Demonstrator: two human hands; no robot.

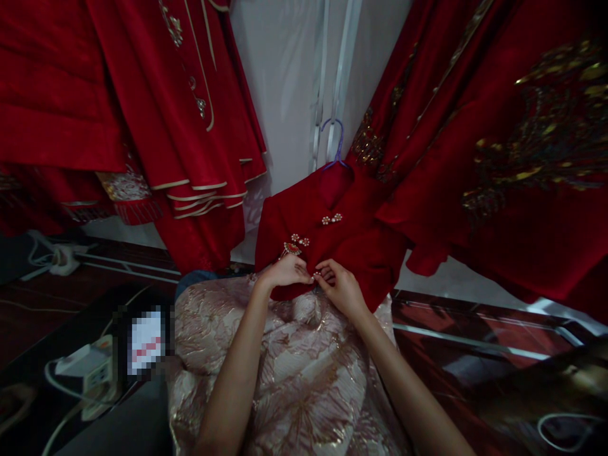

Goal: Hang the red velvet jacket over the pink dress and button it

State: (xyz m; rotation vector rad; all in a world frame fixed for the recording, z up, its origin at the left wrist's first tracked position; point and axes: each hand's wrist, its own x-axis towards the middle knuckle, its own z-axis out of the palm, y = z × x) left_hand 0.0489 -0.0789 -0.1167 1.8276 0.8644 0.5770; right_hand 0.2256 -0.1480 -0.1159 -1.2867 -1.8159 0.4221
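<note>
A red jacket (361, 215) hangs from a purple hanger (338, 142), its lower edge against a pale floral brocade cloth (304, 380) over my lap. My left hand (289, 271) is closed, fingertips pinched at the lower front of the jacket. Facing it, my right hand (341, 288) pinches the same spot with thumb and fingers. Between them shows a small beaded clasp (316, 275), partly hidden by my fingertips. Higher on the front are two more beaded clasps, an upper one (331, 219) and a lower one (300, 240). A fan-shaped ornament (291, 249) sits just above my left hand.
Red garments with cream piping (199, 126) hang at the left. More red garments with gold sequin embroidery (546, 133) hang at the right. A power strip (99, 373) with cables lies at the lower left, beside a blurred-out screen (146, 343). Metal rack bars (475, 342) run low behind.
</note>
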